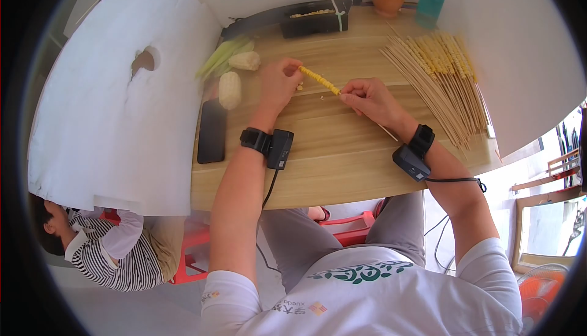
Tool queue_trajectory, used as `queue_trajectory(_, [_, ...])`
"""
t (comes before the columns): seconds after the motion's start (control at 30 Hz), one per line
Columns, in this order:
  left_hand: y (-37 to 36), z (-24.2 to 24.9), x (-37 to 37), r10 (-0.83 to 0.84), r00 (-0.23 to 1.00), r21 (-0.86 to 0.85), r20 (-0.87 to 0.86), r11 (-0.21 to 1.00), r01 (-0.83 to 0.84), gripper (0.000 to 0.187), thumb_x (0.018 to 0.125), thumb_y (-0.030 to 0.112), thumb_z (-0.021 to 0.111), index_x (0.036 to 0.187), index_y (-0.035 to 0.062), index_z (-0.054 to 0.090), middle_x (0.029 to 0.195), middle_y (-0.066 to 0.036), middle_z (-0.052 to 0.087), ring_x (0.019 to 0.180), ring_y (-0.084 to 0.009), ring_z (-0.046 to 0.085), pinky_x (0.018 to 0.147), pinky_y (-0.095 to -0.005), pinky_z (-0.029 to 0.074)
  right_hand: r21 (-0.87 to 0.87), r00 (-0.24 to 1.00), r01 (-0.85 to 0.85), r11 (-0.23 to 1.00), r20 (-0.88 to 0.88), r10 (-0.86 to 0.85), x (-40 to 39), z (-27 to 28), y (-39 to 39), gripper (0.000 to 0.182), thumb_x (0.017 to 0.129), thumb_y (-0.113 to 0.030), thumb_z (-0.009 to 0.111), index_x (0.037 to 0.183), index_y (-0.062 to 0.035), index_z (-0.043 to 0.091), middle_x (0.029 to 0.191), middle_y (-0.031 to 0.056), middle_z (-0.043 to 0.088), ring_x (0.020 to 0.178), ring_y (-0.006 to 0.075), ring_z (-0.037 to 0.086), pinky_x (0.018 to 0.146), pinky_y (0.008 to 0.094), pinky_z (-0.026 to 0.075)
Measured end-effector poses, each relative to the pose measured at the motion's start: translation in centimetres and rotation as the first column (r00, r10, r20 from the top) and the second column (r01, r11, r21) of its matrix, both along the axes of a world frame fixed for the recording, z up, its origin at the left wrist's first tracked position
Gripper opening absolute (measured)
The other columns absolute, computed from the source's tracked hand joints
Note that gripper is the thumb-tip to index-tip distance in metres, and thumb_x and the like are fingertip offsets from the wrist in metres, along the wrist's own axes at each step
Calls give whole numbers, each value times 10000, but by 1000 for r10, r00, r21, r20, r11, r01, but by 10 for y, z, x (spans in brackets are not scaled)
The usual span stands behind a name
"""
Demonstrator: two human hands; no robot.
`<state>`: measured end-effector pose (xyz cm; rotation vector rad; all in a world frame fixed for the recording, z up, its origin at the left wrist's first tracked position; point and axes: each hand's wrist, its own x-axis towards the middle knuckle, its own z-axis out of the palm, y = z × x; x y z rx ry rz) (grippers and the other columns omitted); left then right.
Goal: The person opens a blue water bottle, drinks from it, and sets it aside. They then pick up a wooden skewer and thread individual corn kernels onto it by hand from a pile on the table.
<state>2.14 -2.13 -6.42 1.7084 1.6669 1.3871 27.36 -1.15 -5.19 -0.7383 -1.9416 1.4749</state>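
The desk [342,158] carried all the parts. At its right side, a fan of bare sticks [417,85] lay beside a group of kernel-loaded skewers [449,58]. At the far edge stood a black container [314,24] of pale pieces, a bottle [431,4] and a bowl [387,2]. A dark flat device [212,133] lay at the left edge, near two peeled cobs [230,90].

The left hand [282,83] pinched the upper end of the working skewer [319,80]; the right hand [374,102] gripped it below the kernels, its bare shaft emerging beneath the palm. The skewer was held aslant above the desk, between the hands.

Loose kernels [299,87] lay near the left hand.

Judged hazards: excess axial pressure from the left fingers could have split kernels or driven the tip into a fingertip; unequal force between the hands could have bent the shaft; a relaxed left pinch could have let end kernels slide off.
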Motion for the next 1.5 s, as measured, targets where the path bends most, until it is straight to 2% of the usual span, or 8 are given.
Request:
queue_trajectory(0.13, [0, 1, 1, 2, 1000, -30, 26, 1000, -1, 228, 792, 100, 663, 980, -24, 691, 800, -135, 708, 686, -179, 679, 632, -295, 536, -2, 1000, -5, 1000, -10, 5, 0, -2, 1, 134, 927, -116, 613, 893, 11, 642, 631, -41, 547, 539, 24, 460, 474, 192, 337])
queue_trajectory(0.2, [-2, 3, 2, -7, 1000, -23, 26, 1000, 8, 216, 803, 62, 651, 993, -30, 696, 782, -38, 672, 672, -78, 603, 606, -222, 488, -7, 1000, -7, 1000, -16, 7, 0, -4, 2, 133, 928, -115, 612, 896, 11, 640, 631, -41, 545, 539, 25, 459, 475, 192, 338])
queue_trajectory(0.73, [0, -1, 0, -3, 999, 6, -35, 1000, 4, 221, 808, 52, 633, 1008, -19, 692, 795, -45, 678, 704, -78, 616, 628, -226, 496, -4, 1000, -17, 1000, -5, 17, 1, -2, 2, 162, 929, -137, 620, 924, 24, 643, 654, -25, 567, 561, 31, 490, 492, 193, 378])
queue_trajectory(0.83, [-2, 4, 4, -17, 996, -26, 92, 999, 19, 233, 809, 27, 609, 1023, -13, 693, 824, -47, 684, 729, -79, 617, 648, -226, 499, -42, 1000, 23, 999, 5, -22, 0, 5, -1, 173, 922, -145, 631, 932, 27, 647, 659, -15, 578, 561, 37, 507, 500, 195, 401])
queue_trajectory(1.13, [7, -6, -25, 96, 994, 68, -59, 993, -92, 266, 832, 4, 570, 1078, 9, 668, 876, -47, 703, 725, -81, 610, 660, -226, 485, -134, 999, 36, 990, 18, -33, 0, 0, 6, 169, 885, -130, 666, 940, 29, 652, 703, 20, 624, 577, 67, 579, 457, 201, 411])
queue_trajectory(1.33, [10, -10, -46, 131, 982, -27, -139, 990, -136, 166, 859, 70, 624, 1003, 6, 675, 827, -44, 696, 708, -72, 602, 620, -216, 463, -156, 996, 82, 984, 56, -74, 3, 6, 6, 178, 882, -135, 668, 919, 39, 652, 686, 27, 625, 564, 65, 570, 442, 204, 402])
queue_trajectory(1.4, [6, -2, -47, -8, 999, -141, -34, 990, 3, 169, 865, 130, 666, 969, -3, 678, 778, -29, 677, 681, -69, 590, 608, -211, 453, -173, 993, 54, 983, 108, -36, 6, 11, 9, 178, 884, -143, 668, 901, 34, 656, 672, 24, 621, 557, 63, 563, 437, 204, 395])
queue_trajectory(1.5, [-1, 12, -44, -49, 999, -228, -11, 973, 46, 201, 866, 176, 696, 944, -9, 680, 737, -5, 650, 653, -66, 573, 618, -211, 451, -185, 988, 35, 982, 153, -6, 9, 14, 7, 182, 890, -160, 669, 863, 19, 661, 646, 12, 609, 543, 54, 540, 438, 201, 383])
